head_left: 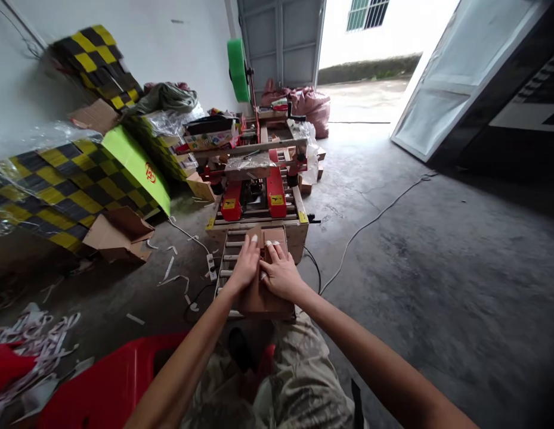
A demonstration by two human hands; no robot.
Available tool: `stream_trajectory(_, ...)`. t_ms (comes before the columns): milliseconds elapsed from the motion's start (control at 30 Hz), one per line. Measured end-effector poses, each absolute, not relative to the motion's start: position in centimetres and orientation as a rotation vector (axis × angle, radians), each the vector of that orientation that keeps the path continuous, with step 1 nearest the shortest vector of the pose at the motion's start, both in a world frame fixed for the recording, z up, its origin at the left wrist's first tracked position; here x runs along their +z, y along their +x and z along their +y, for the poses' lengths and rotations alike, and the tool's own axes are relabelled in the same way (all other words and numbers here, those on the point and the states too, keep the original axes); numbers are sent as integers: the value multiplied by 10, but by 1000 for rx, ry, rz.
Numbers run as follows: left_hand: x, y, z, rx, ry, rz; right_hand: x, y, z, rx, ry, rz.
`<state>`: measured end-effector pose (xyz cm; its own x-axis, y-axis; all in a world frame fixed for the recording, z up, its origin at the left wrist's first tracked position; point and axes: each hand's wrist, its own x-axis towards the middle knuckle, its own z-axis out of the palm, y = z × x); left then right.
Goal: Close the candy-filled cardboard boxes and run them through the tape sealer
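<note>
A brown cardboard box (pixel 270 305) lies lengthwise on the roller conveyor in front of my knees. My left hand (pixel 245 267) rests along the box's left top flap, which stands tilted up, with its fingers stretched forward. On the right top flap (pixel 280 236), my right hand (pixel 282 274) lies with fingers extended, its thumb by the middle gap. Both hands touch the cardboard. The inside of the box is mostly hidden. Just beyond it stands a carton-sealing machine with red side guards (pixel 277 193).
A green tape roll (pixel 238 70) is mounted above the machine. Yellow-and-black stacks (pixel 57 185) and an open carton (pixel 118 232) sit on the left. A red stool (pixel 102 381) is beside my left leg. A cable (pixel 375 220) crosses the floor at right.
</note>
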<state>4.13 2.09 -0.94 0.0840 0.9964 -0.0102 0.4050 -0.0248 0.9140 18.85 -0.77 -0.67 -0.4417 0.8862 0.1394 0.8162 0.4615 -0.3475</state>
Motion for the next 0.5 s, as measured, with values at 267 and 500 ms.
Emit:
stream_trajectory(267, -8, 54, 17, 540, 2120, 1796, -18, 205, 2, 671, -1182, -1952)
stream_trajectory(500, -1, 63, 21, 380, 2026, 1878, -4, 196, -31, 479, -1289, -2328)
